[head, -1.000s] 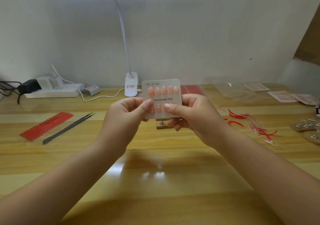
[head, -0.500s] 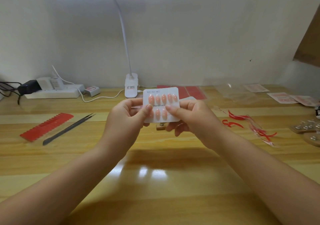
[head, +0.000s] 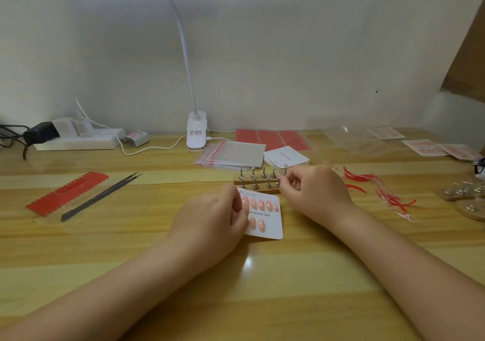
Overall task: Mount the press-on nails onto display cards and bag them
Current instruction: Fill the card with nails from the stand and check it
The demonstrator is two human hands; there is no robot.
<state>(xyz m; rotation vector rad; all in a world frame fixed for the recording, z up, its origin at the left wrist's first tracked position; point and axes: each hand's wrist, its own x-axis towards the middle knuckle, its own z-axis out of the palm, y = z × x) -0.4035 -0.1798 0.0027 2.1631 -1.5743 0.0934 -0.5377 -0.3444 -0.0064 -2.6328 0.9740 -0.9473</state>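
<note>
- One wooden desk point(head: 131, 249), everything sits on it.
- One white clip lamp point(head: 196, 131) at the back wall, lit head overhead; there's a label on its base, too small for me to read.
- One white power strip point(head: 78, 141) back left, with a black adapter and white plugs in it.
- One stack of clear zip bags point(head: 233, 154) with red seal lines, lying flat behind the stand. Can't count them.
- One red toothed strip point(head: 68, 192) on the left, one pair of dark tweezers point(head: 101, 196) just beside it.
- One display card point(head: 265, 217) flat on the desk in front of me, printed "Handmade Nail". I count five pink nails point(head: 261, 204) in the top row and two showing in the bottom; my hand hides the rest.
- One small pile of blank white cards point(head: 286, 157) behind the stand.
- One wooden nail stand point(head: 259, 183) with metal pegs, just behind the card. About ten pegs, blurry.
- My left hand point(head: 210, 222) has its fingers curled over the card's left edge, pinning it down.
- My right hand point(head: 312, 191) is at the stand's right end, fingertips pinched together at a peg. Can't tell what's in the pinch.
- Red peeled strips point(head: 359, 176) lie scattered to the right.
</note>
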